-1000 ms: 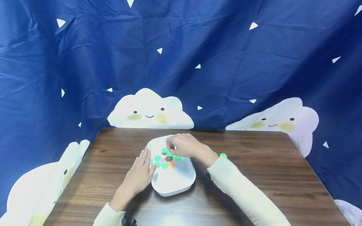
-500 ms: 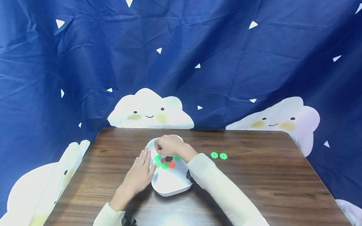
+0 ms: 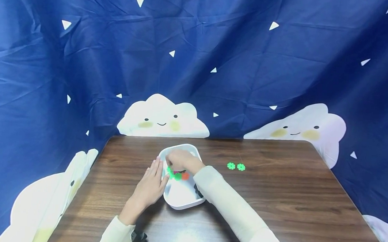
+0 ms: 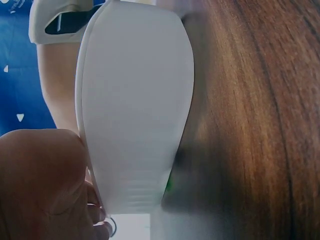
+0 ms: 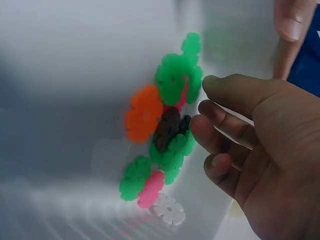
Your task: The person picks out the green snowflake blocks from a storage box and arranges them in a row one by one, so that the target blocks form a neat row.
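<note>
A white tray (image 3: 181, 200) holds a small heap of flower-shaped plastic discs: green (image 5: 172, 80), orange (image 5: 145, 114), dark brown (image 5: 167, 129), pink (image 5: 151, 189) and white (image 5: 169, 209). My right hand (image 3: 181, 160) is down inside the tray over the heap. In the right wrist view, the fingers of that hand (image 5: 250, 130) are bent, thumb and fingertips apart, right beside the green and brown discs, with nothing between them. My left hand (image 3: 150, 184) rests with straight fingers along the tray's left rim; the left wrist view shows the tray's outer wall (image 4: 135, 110) beside it.
Two green flower discs (image 3: 236, 166) lie side by side on the brown wooden table (image 3: 275, 198), right of the tray. A blue curtain with clouds (image 3: 162, 119) hangs behind the table's far edge.
My right hand has shifted left, then lower toward the discs in the tray. Its sleeve now leaves both green discs on the table uncovered. The left hand stays in place.
</note>
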Tool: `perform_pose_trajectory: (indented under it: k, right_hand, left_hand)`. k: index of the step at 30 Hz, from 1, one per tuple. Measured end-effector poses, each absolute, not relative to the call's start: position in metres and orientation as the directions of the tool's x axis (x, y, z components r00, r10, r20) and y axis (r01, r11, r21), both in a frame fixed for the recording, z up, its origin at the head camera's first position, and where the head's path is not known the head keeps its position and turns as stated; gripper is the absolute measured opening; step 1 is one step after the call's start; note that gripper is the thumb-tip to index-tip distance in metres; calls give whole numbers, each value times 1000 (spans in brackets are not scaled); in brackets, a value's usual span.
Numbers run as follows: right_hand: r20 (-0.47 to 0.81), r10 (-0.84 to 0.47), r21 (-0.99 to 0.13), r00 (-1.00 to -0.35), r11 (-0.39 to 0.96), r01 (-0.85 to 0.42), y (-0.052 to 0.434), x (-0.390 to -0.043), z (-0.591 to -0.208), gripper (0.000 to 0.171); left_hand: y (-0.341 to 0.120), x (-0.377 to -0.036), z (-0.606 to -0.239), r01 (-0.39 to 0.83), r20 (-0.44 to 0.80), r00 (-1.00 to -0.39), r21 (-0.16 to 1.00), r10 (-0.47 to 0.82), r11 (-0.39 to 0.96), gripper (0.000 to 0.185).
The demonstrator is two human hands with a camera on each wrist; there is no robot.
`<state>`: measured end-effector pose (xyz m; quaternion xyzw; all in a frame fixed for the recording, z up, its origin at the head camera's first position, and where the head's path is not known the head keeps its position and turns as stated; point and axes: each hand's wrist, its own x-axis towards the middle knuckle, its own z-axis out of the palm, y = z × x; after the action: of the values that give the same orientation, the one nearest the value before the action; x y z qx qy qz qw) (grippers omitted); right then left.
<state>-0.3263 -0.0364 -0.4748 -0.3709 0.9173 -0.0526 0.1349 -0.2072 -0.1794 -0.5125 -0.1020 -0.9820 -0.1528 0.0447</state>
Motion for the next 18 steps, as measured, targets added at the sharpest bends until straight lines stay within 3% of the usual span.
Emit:
perform_pose_trajectory:
  k: [9,18]
  right_hand:
    - [-249,-671,-110,-698,736,-668,-42,-325,-482,24]
    - [-212,-663,-50,-718,741,-670,-41,-325,-483,17]
  left_hand:
    - [-182,-209,-518,223,127,-973,283,194,933,69]
    - [-179,-207,-511,226,134,-972,295,194,928,68]
